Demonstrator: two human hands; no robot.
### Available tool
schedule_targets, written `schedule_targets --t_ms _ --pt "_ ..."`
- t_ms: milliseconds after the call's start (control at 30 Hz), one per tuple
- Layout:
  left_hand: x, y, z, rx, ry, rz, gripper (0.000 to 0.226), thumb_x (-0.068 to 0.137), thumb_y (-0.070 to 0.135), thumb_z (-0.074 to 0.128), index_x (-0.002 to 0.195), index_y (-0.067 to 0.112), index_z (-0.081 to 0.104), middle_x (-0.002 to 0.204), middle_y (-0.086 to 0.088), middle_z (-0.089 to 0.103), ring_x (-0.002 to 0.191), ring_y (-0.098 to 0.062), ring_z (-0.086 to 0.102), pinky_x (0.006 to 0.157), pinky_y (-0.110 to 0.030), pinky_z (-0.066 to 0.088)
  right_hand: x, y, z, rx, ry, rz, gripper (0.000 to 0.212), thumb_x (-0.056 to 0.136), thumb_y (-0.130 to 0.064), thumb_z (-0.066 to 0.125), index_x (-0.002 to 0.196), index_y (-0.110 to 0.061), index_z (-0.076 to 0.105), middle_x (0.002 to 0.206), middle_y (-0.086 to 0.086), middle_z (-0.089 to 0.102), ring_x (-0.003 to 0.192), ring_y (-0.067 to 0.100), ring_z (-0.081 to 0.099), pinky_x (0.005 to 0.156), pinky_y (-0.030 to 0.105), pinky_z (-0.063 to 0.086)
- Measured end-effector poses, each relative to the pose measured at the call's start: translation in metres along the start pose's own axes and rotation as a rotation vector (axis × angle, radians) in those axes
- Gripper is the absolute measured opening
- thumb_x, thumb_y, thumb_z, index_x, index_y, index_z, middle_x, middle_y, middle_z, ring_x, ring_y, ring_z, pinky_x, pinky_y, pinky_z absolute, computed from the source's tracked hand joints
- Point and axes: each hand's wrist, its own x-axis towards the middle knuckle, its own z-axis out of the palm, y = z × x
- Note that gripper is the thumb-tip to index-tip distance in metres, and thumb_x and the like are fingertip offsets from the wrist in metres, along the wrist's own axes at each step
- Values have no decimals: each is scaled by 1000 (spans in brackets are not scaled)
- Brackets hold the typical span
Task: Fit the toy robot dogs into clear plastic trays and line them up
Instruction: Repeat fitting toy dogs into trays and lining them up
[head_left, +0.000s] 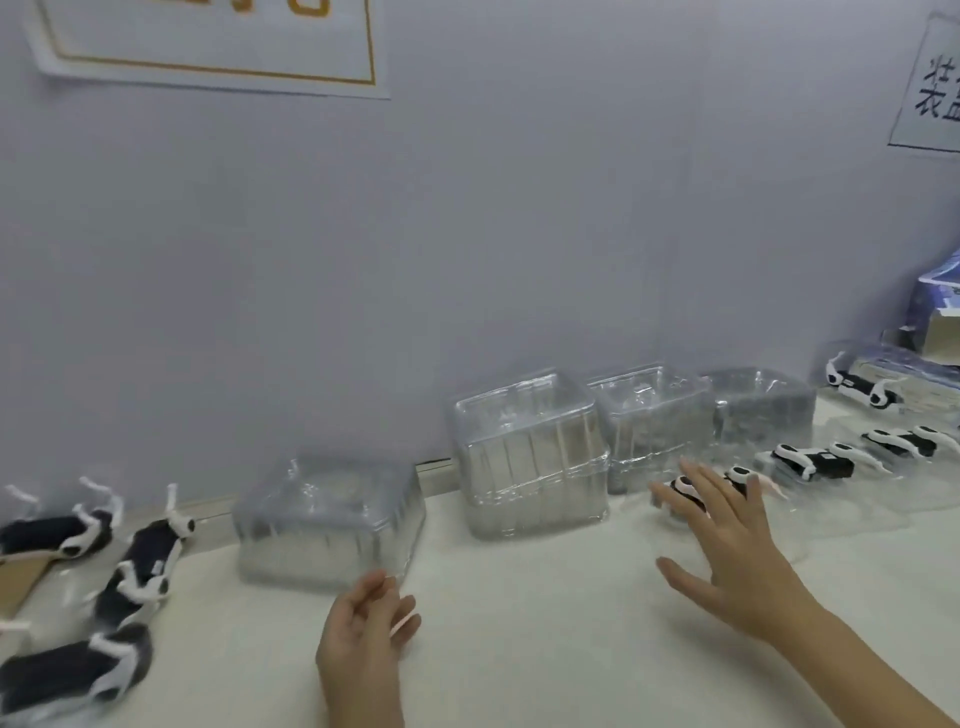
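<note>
Just under the spread, straight fingers (696, 473) of the right hand (737, 561) lies a toy dog (681, 488), long axis crosswise to them; the loosely curled, empty left hand (363, 629) sits farther off.

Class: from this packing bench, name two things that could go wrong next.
The right hand spreads over a trayed robot dog; a careless push could knock the neighbouring trayed dogs out of line. The loose robot dogs at the left lie crowded, thin legs sticking out; grabbing one could snag another.
</note>
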Motion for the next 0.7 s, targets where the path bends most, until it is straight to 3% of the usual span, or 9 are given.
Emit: schedule_targets --t_ms 100,200,267,367,433,500,533,600,700 --pt "21 20 -17 -114 172 10 16 91 -4 58 93 12 62 79 -7 60 69 -18 58 63 -29 52 3 -66 17 188 306 -300 43 90 -38 50 130 -23 48 137 6 47 126 26 47 114 55 24" --pt "40 32 -35 -185 161 -64 15 95 2 55 105 11 60 90 -7 60 86 -23 61 77 -37 50 22 -144 37 305 346 -497 32 89 -28 54 120 -23 55 129 4 55 115 22 54 101 38 44" --pt "48 36 -44 -188 118 -112 22 97 4 52 118 9 55 99 -7 61 97 -28 61 86 -44 49 42 -191 47 377 314 -520 42 78 -24 68 118 -24 56 124 4 60 109 21 58 90 32 50" --pt "54 40 -53 -192 45 -175 22 97 7 51 119 7 54 107 -10 59 98 -28 62 86 -44 50 80 -250 58 369 167 -407 72 62 -29 86 125 -24 52 120 8 64 106 26 64 90 42 53" --pt "55 44 -56 -210 8 -208 15 97 9 50 110 8 59 108 -11 59 97 -27 62 81 -39 51 104 -276 65 252 16 -309 78 67 -41 82 136 -26 50 120 5 65 111 25 63 103 51 40" --pt "56 44 -58 -235 6 -228 22 98 10 49 117 5 59 116 -16 57 97 -26 62 85 -38 50 121 -291 74 112 -177 -284 74 79 -49 69 144 -29 40 121 0 65 114 24 59 111 43 22" --pt "57 43 -60 -250 14 -232 32 99 10 49 128 1 54 122 -22 55 101 -27 62 89 -38 49 127 -295 79 79 -215 -290 70 83 -52 65 144 -30 39 121 -1 66 112 24 60 108 37 20" --pt "58 41 -62 -266 13 -216 42 99 10 50 139 -2 45 128 -30 50 111 -30 59 96 -39 47 133 -298 79 140 -213 -278 65 85 -54 64 141 -31 42 117 -3 67 109 21 61 100 31 23" --pt "54 44 -61 -201 -47 -157 27 94 24 62 114 7 62 111 -10 60 100 -26 60 84 -35 51 129 -296 65 430 -116 -169 68 77 -58 69 138 -36 48 117 -9 68 110 15 60 98 28 31"
